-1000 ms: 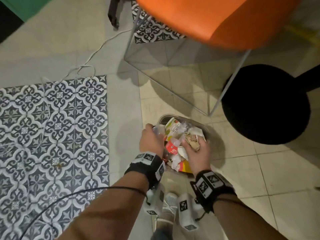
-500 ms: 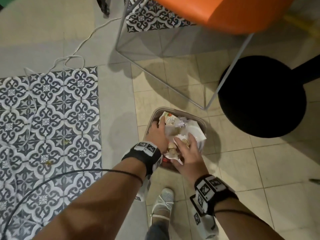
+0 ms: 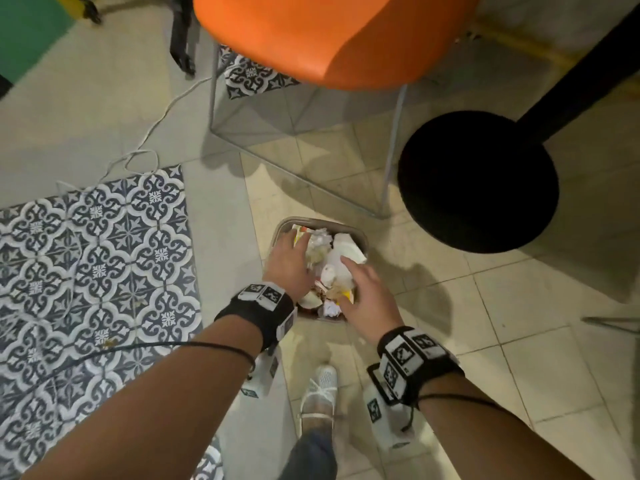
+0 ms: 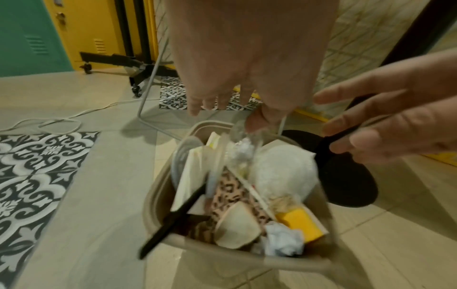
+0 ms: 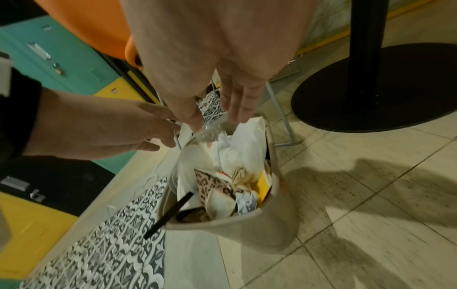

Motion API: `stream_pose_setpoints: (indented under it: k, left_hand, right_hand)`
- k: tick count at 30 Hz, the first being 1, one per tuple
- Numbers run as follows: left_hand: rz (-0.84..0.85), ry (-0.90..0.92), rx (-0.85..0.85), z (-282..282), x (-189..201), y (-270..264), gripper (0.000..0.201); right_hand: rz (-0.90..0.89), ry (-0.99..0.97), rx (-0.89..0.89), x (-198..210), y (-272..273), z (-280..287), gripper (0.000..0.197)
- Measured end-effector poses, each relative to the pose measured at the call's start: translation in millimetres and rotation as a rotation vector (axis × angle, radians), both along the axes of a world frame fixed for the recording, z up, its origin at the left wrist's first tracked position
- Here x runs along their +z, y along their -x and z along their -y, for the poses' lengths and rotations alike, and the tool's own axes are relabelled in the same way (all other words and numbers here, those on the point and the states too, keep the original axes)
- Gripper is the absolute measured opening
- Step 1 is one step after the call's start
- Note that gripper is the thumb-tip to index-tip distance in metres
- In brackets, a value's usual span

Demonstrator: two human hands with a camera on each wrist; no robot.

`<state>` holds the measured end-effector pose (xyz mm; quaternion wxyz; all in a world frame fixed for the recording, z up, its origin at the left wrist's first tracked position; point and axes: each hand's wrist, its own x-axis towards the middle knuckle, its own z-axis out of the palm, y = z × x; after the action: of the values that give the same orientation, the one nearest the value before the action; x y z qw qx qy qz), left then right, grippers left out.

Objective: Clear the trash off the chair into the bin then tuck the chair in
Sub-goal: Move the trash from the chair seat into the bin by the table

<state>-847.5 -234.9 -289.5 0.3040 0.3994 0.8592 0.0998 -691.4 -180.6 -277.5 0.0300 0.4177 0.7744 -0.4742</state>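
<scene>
Patterned blue-white tiles (image 3: 93, 258) far left, white cable (image 3: 145, 147) looping across plain floor beside them. Beige bin (image 3: 360, 237) on the floor centre, stuffed above its rim with trash (image 3: 332, 268): white crumpled paper, leopard-print wrapper (image 4: 230, 195), yellow carton (image 4: 299, 223), black straw (image 4: 173, 219) poking out over the near rim. Left hand (image 3: 289, 268) over the bin's left side, fingers spread and relaxed, gripping nothing; thumb tip near clear crinkled plastic (image 4: 243, 140), contact unclear. Right hand (image 3: 367, 299) over the bin's right side, fingers straight and loosely apart, holding nothing, fingertips just above the white paper. Orange chair (image 3: 311, 39) stands beyond the bin, seat showing no trash, thin metal legs on floor. Black round table base (image 3: 478, 181) right of chair, near bin. White shoe (image 3: 320, 393) below bin.
</scene>
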Motion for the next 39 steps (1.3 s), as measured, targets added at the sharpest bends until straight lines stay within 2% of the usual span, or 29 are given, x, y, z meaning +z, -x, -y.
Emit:
stream_pose_setpoints:
  k: [4, 7, 10, 13, 15, 17, 20, 23, 26, 29, 31, 33, 36, 39]
  left_hand:
    - [0.04, -0.189, -0.025, -12.4, 49.4, -62.4, 0.048]
    - [0.087, -0.313, -0.107, -30.9, 89.9, -135.5, 0.042]
    - [0.17, -0.379, -0.163, -52.3, 124.9, -226.5, 0.033]
    - [0.303, -0.441, -0.247, -72.0, 143.9, -330.1, 0.029]
    - [0.35, -0.413, -0.329, -87.3, 153.9, -403.9, 0.027]
    - [0.4, -0.37, -0.393, -100.0, 160.4, -477.4, 0.025]
    - [0.456, -0.383, -0.506, -111.7, 162.9, -577.1, 0.02]
    - [0.415, -0.363, -0.633, -124.6, 164.8, -660.8, 0.012]
    - [0.372, -0.274, -0.718, -147.8, 168.4, -724.1, 0.026]
    - [0.324, -0.271, -0.865, -181.4, 172.3, -769.7, 0.049]
    - [0.206, -0.204, -1.035, -208.9, 173.7, -795.8, 0.069]
    - [-0.003, -0.142, -1.267, -238.8, 170.4, -821.1, 0.093]
    - [-0.251, -0.028, -1.622, -274.3, 159.3, -857.6, 0.117]
    - [-0.327, -0.018, -1.831, -293.0, 150.1, -877.6, 0.123]
  right_hand:
    - [-0.068, 0.016, -0.149, 47.3, -54.5, -10.9, 0.051]
    - [-0.103, 0.018, -0.318, 79.0, -126.8, -23.9, 0.045]
    - [-0.12, -0.033, -0.503, 108.3, -223.7, -43.4, 0.034]
    - [-0.154, -0.102, -0.679, 133.0, -338.5, -58.1, 0.025]
    - [-0.176, -0.151, -0.811, 145.1, -421.7, -63.8, 0.021]
    - [-0.131, -0.232, -0.907, 156.5, -504.5, -66.2, 0.019]
    - [0.053, -0.346, -1.05, 167.2, -622.3, -67.1, 0.017]
    - [0.254, -0.309, -1.158, 167.8, -721.7, -67.6, 0.032]
    - [0.354, -0.248, -1.212, 166.2, -787.3, -72.8, 0.06]
    - [0.454, -0.175, -1.251, 158.4, -824.2, -87.8, 0.083]
    - [0.474, -0.05, -1.274, 151.9, -838.7, -101.3, 0.099]
    - [0.457, 0.071, -1.25, 144.5, -845.7, -113.6, 0.108]
    - [0.498, 0.049, -1.14, 134.5, -844.8, -127.0, 0.104]
    - [0.598, -0.022, -1.056, 128.6, -837.2, -138.9, 0.092]
